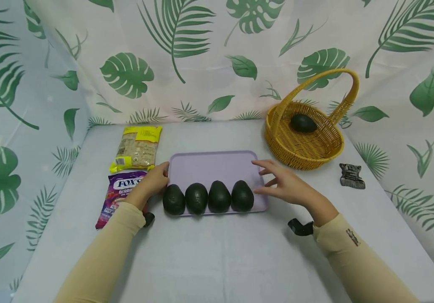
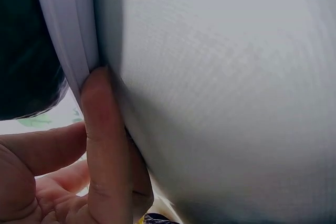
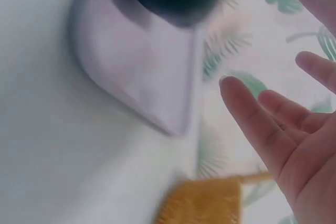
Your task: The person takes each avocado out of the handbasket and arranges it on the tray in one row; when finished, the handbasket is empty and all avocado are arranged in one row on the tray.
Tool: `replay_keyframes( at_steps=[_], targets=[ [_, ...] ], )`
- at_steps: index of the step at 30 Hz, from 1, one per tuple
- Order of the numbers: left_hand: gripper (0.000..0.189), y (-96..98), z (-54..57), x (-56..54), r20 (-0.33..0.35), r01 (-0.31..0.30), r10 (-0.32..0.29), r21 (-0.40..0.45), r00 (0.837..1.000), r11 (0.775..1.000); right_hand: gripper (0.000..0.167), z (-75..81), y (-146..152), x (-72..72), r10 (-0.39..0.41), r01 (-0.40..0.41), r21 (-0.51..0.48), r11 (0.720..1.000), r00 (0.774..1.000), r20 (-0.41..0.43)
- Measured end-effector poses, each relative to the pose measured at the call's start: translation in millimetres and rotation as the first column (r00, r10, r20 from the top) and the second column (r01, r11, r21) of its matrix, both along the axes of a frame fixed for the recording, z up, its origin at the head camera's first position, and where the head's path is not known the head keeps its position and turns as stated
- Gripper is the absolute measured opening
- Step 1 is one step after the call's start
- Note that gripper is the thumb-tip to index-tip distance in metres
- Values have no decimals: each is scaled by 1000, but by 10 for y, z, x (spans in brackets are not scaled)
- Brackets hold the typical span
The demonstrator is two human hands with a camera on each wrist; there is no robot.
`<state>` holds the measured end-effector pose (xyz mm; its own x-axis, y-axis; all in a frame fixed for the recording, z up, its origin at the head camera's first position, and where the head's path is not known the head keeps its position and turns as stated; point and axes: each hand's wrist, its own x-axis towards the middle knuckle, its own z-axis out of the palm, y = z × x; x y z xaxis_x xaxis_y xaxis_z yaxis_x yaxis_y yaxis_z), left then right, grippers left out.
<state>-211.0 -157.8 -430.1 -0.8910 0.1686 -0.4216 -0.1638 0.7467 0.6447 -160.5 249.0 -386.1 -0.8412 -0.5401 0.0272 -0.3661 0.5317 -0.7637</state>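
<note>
A lilac tray [image 1: 213, 166] lies on the table, with several dark green avocados [image 1: 219, 197] in a row along its near edge. My left hand [image 1: 155, 182] is at the tray's left side; in the left wrist view a straight finger [image 2: 103, 129] touches the outside of the rim, close beside an avocado [image 2: 26, 51]. At the opposite end, my right hand [image 1: 287, 184] is spread with parted fingers, its fingertips over the tray's right edge in the head view. The right wrist view shows this hand [image 3: 299, 145] holding nothing.
A yellow wicker basket [image 1: 296, 149] with one avocado [image 1: 303, 123] inside stands at the back right. To its right lies a small dark packet [image 1: 352, 176]. A yellow-edged bag [image 1: 137, 147] and a purple FOX'S bag [image 1: 112, 198] lie left of the tray.
</note>
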Motion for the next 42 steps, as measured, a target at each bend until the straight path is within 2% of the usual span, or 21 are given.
replay_keyframes(
  at_steps=[5, 9, 12, 15, 19, 23, 28, 32, 37, 42],
  targets=[
    [65, -23, -16, -30, 4, -5, 5, -10, 1000, 1000, 74, 215, 183, -275, -68, 69, 11, 998, 993, -94],
    [66, -40, -29, -48, 13, -16, 16, -16, 1000, 1000, 69, 433, 358, -539, -155, 164, 59, 985, 978, -138],
    [66, -49, -39, -55, 12, -21, 21, -16, 1000, 1000, 68, 561, 511, -740, -212, 229, 123, 966, 968, -132],
    [66, -54, -49, -60, 14, -26, 26, -9, 1000, 1000, 72, 613, 688, -941, -247, 266, 187, 946, 962, -120],
    [66, -54, -53, -60, 22, -33, 33, 5, 999, 999, 76, 663, 898, -1221, -275, 290, 290, 912, 957, -92],
    [66, -43, -44, -53, 33, -42, 41, 16, 999, 999, 76, 703, 1079, -1494, -275, 275, 399, 875, 960, -60],
    [66, -22, -40, -20, 48, -64, 63, 29, 997, 998, 70, 655, 1239, -1744, -269, 228, 487, 843, 963, 15],
    [67, 1, -52, 13, 57, -72, 70, 36, 996, 997, 67, 541, 1344, -1870, -255, 177, 545, 820, 964, 71],
    [66, 15, -52, 31, 58, -77, 75, 47, 996, 996, 72, 401, 1413, -2003, -240, 102, 613, 784, 959, 148],
    [66, -9, -22, 3, 52, -89, 86, 56, 995, 994, 73, 299, 1420, -2125, -255, 84, 621, 780, 947, 193]
  ],
)
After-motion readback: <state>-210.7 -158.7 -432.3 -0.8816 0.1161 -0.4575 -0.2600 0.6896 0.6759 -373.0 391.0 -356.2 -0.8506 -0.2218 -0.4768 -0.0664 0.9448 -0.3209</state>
